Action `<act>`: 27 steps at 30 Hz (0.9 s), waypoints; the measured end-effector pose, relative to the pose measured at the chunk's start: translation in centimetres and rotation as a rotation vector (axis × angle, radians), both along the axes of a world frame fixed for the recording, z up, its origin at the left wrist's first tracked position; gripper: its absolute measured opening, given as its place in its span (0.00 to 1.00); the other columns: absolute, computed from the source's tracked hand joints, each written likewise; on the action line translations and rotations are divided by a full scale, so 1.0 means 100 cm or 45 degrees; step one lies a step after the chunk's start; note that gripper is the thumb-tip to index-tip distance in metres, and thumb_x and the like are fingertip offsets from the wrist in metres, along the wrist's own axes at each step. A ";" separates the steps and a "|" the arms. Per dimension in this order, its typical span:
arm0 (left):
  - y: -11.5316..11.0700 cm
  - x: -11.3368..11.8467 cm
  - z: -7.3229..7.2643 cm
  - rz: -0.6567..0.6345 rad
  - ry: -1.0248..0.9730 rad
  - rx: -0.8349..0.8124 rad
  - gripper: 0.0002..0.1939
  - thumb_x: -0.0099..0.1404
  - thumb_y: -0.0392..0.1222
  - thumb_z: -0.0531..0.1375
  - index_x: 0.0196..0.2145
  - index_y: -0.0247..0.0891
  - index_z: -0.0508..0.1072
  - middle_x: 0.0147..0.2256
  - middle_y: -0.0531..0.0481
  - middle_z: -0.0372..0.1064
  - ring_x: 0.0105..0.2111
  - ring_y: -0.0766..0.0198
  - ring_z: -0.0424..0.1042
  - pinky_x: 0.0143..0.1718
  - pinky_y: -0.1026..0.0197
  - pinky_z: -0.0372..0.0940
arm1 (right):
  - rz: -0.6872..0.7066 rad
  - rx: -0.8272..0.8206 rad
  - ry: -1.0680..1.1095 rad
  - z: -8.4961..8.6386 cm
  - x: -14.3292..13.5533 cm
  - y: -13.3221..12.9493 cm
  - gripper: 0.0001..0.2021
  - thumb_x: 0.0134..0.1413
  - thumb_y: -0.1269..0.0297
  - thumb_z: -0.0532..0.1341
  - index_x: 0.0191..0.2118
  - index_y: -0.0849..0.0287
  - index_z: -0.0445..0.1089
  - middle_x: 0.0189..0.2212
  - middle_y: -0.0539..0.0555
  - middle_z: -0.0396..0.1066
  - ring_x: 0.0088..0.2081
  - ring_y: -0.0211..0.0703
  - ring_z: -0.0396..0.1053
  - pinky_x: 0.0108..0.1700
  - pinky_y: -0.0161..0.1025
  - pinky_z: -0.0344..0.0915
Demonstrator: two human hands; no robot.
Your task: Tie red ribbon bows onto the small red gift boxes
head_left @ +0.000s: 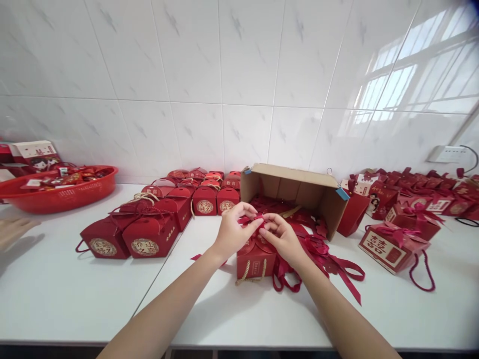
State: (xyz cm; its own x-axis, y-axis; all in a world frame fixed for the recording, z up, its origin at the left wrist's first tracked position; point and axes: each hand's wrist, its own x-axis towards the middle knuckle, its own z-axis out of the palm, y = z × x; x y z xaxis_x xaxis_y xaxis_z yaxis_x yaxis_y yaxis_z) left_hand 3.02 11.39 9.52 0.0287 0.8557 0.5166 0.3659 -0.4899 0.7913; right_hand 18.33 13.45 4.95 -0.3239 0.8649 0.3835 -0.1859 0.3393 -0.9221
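Note:
A small red gift box [257, 264] with twisted gold cord stands upright in front of me. Just over its top, a dark red ribbon [256, 224] is pinched between my two hands. My left hand [235, 227] is closed, thumb and fingertips on the ribbon from the left. Closed as well, my right hand [285, 240] grips it from the right, its fingertips almost touching those of the left. Fingers partly cover the ribbon and the box top. Loose ribbons [333, 262] lie beside the box on the right.
Behind the box, an open cardboard carton [295, 174] lies on its side, holding red pieces. Red boxes [149, 237] stand in rows at left, and more boxes [396, 244] at right. A red plastic basket [75, 194] holds packets. Another person's hand [15, 232] reaches in at far left.

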 end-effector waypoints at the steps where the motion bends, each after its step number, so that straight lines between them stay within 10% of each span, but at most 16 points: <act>1: -0.001 0.001 0.001 -0.017 0.005 0.010 0.11 0.56 0.45 0.63 0.35 0.40 0.68 0.34 0.50 0.70 0.37 0.61 0.72 0.41 0.60 0.66 | -0.015 0.015 -0.043 0.001 -0.001 -0.001 0.16 0.49 0.56 0.65 0.43 0.57 0.70 0.25 0.48 0.70 0.29 0.38 0.68 0.37 0.38 0.65; 9: -0.006 -0.029 -0.019 0.173 -0.060 -0.304 0.18 0.56 0.57 0.60 0.31 0.39 0.64 0.34 0.50 0.67 0.38 0.61 0.66 0.43 0.59 0.61 | -0.293 0.148 -0.178 0.000 -0.005 -0.002 0.10 0.49 0.57 0.62 0.29 0.59 0.75 0.27 0.52 0.71 0.28 0.39 0.64 0.33 0.36 0.61; 15: -0.016 -0.047 -0.037 -0.090 -0.065 -0.851 0.27 0.53 0.67 0.57 0.27 0.36 0.67 0.22 0.53 0.63 0.22 0.66 0.62 0.24 0.64 0.56 | -0.163 -0.114 0.011 0.002 -0.010 -0.012 0.12 0.48 0.56 0.62 0.29 0.60 0.73 0.28 0.53 0.74 0.31 0.42 0.69 0.36 0.37 0.65; 21: -0.022 -0.054 -0.013 -0.208 -0.129 -0.958 0.22 0.52 0.59 0.64 0.22 0.36 0.66 0.16 0.58 0.56 0.17 0.72 0.51 0.18 0.66 0.44 | -0.239 -0.157 0.010 -0.001 -0.007 -0.008 0.13 0.45 0.54 0.62 0.29 0.61 0.74 0.26 0.54 0.75 0.29 0.42 0.70 0.34 0.38 0.66; 27: -0.023 -0.039 0.024 -0.367 -0.166 -0.893 0.15 0.51 0.49 0.68 0.22 0.35 0.71 0.20 0.56 0.62 0.20 0.74 0.57 0.23 0.67 0.52 | -0.396 -0.038 -0.114 -0.005 -0.011 -0.007 0.12 0.45 0.60 0.62 0.34 0.61 0.76 0.31 0.57 0.77 0.33 0.47 0.71 0.40 0.43 0.66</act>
State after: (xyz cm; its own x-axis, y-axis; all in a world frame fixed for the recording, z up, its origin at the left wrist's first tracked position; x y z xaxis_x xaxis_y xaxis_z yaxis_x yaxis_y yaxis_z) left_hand -0.86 9.14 11.88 0.2767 0.9521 -0.1299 0.1823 0.0807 0.9799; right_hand 17.27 12.71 4.48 -0.0738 0.9380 0.3388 0.0043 0.3400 -0.9404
